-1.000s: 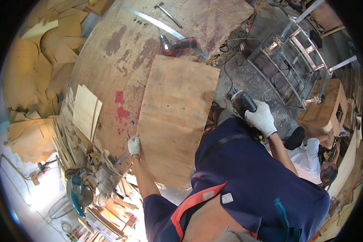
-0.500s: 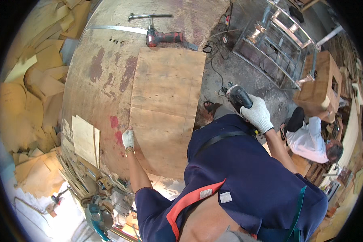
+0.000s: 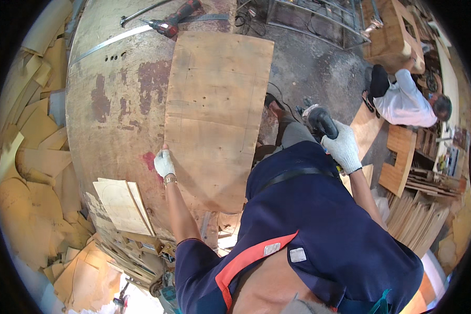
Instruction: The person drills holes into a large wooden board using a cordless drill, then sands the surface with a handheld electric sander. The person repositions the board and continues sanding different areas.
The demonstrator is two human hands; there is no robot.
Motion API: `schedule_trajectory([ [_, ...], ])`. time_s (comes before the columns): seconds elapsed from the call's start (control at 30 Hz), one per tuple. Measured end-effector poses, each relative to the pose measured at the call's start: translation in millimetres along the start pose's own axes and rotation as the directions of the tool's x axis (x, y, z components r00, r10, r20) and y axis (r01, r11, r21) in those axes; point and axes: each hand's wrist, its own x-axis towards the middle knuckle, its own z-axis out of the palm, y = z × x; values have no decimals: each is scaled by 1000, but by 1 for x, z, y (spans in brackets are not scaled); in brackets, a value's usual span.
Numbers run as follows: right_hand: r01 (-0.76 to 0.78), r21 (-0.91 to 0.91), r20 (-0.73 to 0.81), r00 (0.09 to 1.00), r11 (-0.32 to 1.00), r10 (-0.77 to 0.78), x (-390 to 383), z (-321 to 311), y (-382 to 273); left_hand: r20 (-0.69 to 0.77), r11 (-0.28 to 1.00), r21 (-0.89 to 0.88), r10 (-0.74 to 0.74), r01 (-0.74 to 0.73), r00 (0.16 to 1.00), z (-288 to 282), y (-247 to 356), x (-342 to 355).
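Observation:
A large plywood sheet [image 3: 214, 115] lies flat on a worn, stained workbench [image 3: 115, 104]. My left hand [image 3: 164, 163], in a white glove, rests on the sheet's left edge near its near corner. My right hand [image 3: 343, 146], also gloved, grips a black handheld power tool [image 3: 319, 120] held off the bench's right side, level with my waist. My dark blue shirt fills the lower middle of the view.
A red drill [image 3: 175, 18] and a long metal ruler [image 3: 112, 42] lie at the bench's far end. Smaller plywood pieces [image 3: 120, 206] sit at the near left corner. Offcuts pile up at the left. Another person in white [image 3: 403, 102] crouches at the right by wooden parts.
The view has swung, so the bench and sheet sit higher and more upright in the picture. My left hand stays on the sheet's left edge; my right hand still grips the tool.

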Motion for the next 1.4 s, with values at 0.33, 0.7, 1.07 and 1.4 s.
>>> schedule_trajectory([
  [0.33,-14,84,25,1000,996,12,-64,38,-14,-295,897,441,171,-25,940,-3,37,-19],
  [0.7,-53,305,209,978,951,-13,-93,95,-35,-178,875,406,360,-265,916,70,106,42],
  [1.07,127,100,196,970,987,-145,-126,117,-12,-157,884,403,323,-238,933,78,106,18],
  [1.4,-61,143,283,959,988,18,-146,139,-21,-109,886,395,310,-245,945,77,112,15],
])
